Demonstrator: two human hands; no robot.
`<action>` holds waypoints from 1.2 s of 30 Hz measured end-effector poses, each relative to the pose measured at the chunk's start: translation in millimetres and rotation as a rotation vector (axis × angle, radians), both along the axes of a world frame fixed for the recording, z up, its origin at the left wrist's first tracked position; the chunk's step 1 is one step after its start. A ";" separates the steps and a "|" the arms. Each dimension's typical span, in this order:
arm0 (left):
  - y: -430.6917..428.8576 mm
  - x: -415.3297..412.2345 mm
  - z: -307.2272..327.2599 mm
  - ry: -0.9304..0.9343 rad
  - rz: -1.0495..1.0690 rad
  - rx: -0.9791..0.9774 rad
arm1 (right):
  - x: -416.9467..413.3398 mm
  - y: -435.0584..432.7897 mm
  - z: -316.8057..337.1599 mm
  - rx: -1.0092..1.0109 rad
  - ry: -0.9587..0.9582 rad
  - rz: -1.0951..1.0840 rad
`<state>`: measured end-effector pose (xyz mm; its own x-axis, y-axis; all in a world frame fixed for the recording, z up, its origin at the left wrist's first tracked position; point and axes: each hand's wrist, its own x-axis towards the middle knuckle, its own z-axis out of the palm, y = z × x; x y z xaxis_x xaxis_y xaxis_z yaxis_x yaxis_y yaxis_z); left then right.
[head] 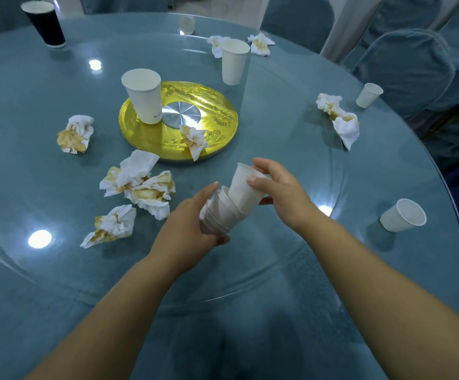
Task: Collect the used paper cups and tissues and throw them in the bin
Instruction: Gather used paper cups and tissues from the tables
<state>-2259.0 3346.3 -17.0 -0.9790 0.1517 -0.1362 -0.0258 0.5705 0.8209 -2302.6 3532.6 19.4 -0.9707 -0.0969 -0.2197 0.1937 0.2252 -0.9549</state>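
My left hand (187, 229) grips a stack of several nested white paper cups (218, 215) above the round glass table (250, 256). My right hand (280, 190) holds one more white cup (243, 192), its base set into the top of that stack. Other white cups stand on the gold plate (142, 96), at the far middle (233, 61) and at the far right (368, 95); one lies on its side at the right (402, 215). Stained crumpled tissues lie at the left (76, 134), left of my hands (140, 182), lower left (111, 226), on the plate (194, 139), at the right (339, 119) and at the back (259, 43).
A black cup (44, 23) stands at the far left. A gold round plate (217, 116) with a silver hub sits at the table's centre. Blue-covered chairs (403, 67) ring the far and right sides. No bin is in view.
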 end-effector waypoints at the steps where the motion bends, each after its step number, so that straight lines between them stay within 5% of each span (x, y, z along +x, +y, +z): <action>1: 0.7 3.6 1.3 -0.009 -0.009 0.016 | 4.2 -1.8 1.1 -0.006 0.003 0.014; 8: 5.3 19.2 11.1 0.000 -0.011 0.130 | 36.1 -5.7 -0.7 -0.040 -0.007 0.081; 14: 30.1 25.9 15.6 0.022 -0.071 0.152 | 64.4 38.8 -6.7 -0.022 0.033 -0.180; 25: 130.1 5.4 8.3 0.016 -0.230 0.171 | 76.3 200.5 -37.1 0.674 0.023 -0.660; 30: 160.3 -10.8 -1.7 -0.003 -0.268 0.193 | 48.8 249.3 -40.0 1.028 -0.137 -0.596; 36: 171.5 -22.2 -8.4 -0.011 -0.277 0.143 | 15.6 269.5 -48.1 1.057 -0.313 -0.454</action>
<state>-2281.2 3517.9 -25.4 -0.8965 0.4306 -0.1046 0.1050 0.4357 0.8939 -2287.0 3802.1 -28.7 -0.7596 0.6130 -0.2173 0.6502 0.7227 -0.2344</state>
